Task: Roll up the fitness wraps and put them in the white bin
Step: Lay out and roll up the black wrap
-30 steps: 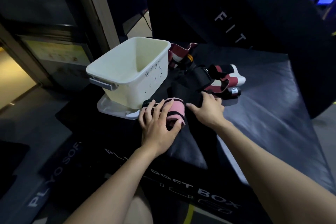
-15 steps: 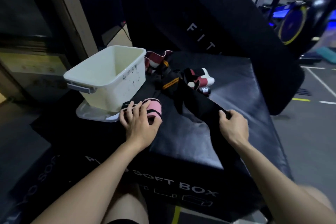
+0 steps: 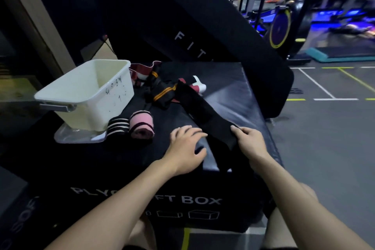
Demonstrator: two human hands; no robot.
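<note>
A long black wrap (image 3: pixel 205 111) stretches diagonally across the black plyo box (image 3: pixel 233 91) and hangs over its front edge. My right hand (image 3: pixel 250 143) pinches it near that edge. My left hand (image 3: pixel 187 148) lies just left of the wrap, fingers spread over the box top, holding nothing. A rolled pink wrap (image 3: pixel 142 127) and a rolled black-and-pink striped wrap (image 3: pixel 117 128) sit beside the white bin (image 3: pixel 89 93), which stands on a clear lid at the box's left. A pile of unrolled wraps (image 3: pixel 164 91) lies behind, black with orange stripes and maroon with white.
A big black pad marked FIT (image 3: pixel 190 46) leans behind the box. Grey gym floor with painted lines (image 3: pixel 324 91) opens to the right, with blue-lit machines (image 3: pixel 284 24) beyond. A wall and pillar (image 3: pixel 30 16) close off the left.
My left hand has let go of the rolled pink wrap and moved right toward the black wrap. My right hand has drawn the black wrap further toward the front edge. The view has swung right.
</note>
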